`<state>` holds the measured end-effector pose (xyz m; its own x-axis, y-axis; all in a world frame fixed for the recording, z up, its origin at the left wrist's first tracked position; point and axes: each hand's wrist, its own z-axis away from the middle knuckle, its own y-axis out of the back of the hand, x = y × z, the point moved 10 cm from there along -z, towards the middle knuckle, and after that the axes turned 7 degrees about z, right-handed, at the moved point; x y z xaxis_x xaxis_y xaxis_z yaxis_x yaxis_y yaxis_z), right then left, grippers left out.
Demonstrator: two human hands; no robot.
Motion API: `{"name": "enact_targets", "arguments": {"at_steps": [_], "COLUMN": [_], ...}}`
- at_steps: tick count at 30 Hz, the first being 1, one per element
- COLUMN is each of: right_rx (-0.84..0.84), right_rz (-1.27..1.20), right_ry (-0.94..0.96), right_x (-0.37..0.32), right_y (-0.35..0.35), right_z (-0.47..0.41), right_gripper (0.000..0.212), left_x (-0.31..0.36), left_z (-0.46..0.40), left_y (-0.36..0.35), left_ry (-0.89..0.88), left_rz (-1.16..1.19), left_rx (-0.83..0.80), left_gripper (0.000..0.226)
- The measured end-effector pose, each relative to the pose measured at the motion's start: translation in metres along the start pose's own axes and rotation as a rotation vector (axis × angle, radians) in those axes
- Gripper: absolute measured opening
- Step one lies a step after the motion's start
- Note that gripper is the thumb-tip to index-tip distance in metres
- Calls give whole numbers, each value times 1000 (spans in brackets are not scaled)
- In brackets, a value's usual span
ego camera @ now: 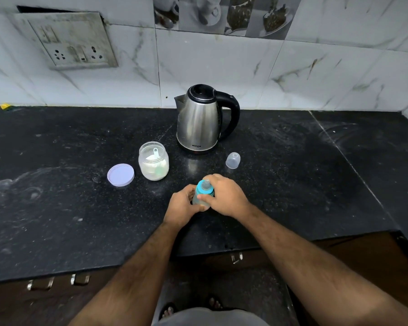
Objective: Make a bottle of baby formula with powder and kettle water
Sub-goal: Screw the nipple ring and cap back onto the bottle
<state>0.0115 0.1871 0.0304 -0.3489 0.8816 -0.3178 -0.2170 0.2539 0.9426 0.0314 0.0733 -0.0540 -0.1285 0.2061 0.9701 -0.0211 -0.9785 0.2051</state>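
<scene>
- Left hand [183,205]: wrapped round the lower body of the baby bottle [202,195], fingers curled against its left side.
- Right hand [224,196]: closed over the bottle's blue collar [201,188], thumb and fingers pinching its rim; teat projecting upward.
- Baby bottle: clear, upright on the black speckled counter [57,220], near the front centre, between both hands.
- Lilac lid [120,175]: flat on counter, just left of the jar.
- Powder jar [153,161]: clear, open, partly filled with white powder; white scoop [156,153] standing in it. No readable label.
- Clear dome cap [233,160]: standing on counter, right of the jar, apart from the bottle.
- Steel kettle [201,118]: behind jar and cap, black handle to the right, lid shut; "MILTON" printed low on the body.
- Wall socket plate [68,41]: on marble-pattern tiles, far left.
</scene>
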Motion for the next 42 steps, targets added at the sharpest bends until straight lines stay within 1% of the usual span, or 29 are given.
{"name": "enact_targets", "arguments": {"at_steps": [3, 5, 8, 11, 12, 15, 18, 21, 23, 27, 30, 33, 35, 37, 39, 40, 42], "right_rx": [124, 131, 7, -189, -224, -232, -185, -116, -77, 88, 203, 269, 283, 244, 159, 100, -42], "right_rz": [-25, -12, 23, -58, -60, -16, 44, 30, 37, 34, 8, 1, 2, 10, 0, -27, -158], "right_ry": [-160, -195, -97, 58, 97, 148, 152, 124, 103, -24, -128, -207, -243, -257, -236, -215, -175], "right_x": [-3, -2, 2, 0, -2, -9, -11, -8, -8, -9, -9, -9, -10, -9, -5, -1, 11], "right_y": [-3, -2, 4, 5, 6, 8, 4, 6, 6, 9, 8, 10, 9, 8, 6, 5, 1], "right_z": [13, 12, -2, -13, -15, -19, -17, -13, -9, 1, 9, 13, 15, 13, 9, 5, 2], "right_gripper": [44, 46, 53, 61, 59, 45, 39, 35, 36, 40, 37, 38, 40, 45, 52, 59, 82], "left_x": [4, 3, 1, -2, -2, -4, -4, -3, -2, 0, 4, 6, 7, 7, 8, 8, 5], "left_z": [0, -1, -3, -5, -6, -6, -4, -2, -1, 3, 6, 7, 8, 8, 9, 9, 8], "left_y": [0, 1, 0, 0, 0, 1, 0, 0, 0, 0, 0, 0, 0, 1, 0, -1, -2], "left_ry": [-23, -19, 6, 17, 17, 17, 14, 16, 13, 4, -13, -25, -27, -21, -13, -10, -2], "left_rz": [-33, -38, -15, -20, -32, -42, -56, -58, -54, -61, -83, -109, -110, -102, -75, -70, -60], "left_rx": [8, 5, -24, -41, -43, -33, -21, 0, 13, 39, 57, 75, 82, 89, 71, 65, 56], "left_gripper": [43, 42, 46, 54, 55, 54, 53, 51, 50, 46, 46, 40, 39, 36, 38, 42, 49]}}
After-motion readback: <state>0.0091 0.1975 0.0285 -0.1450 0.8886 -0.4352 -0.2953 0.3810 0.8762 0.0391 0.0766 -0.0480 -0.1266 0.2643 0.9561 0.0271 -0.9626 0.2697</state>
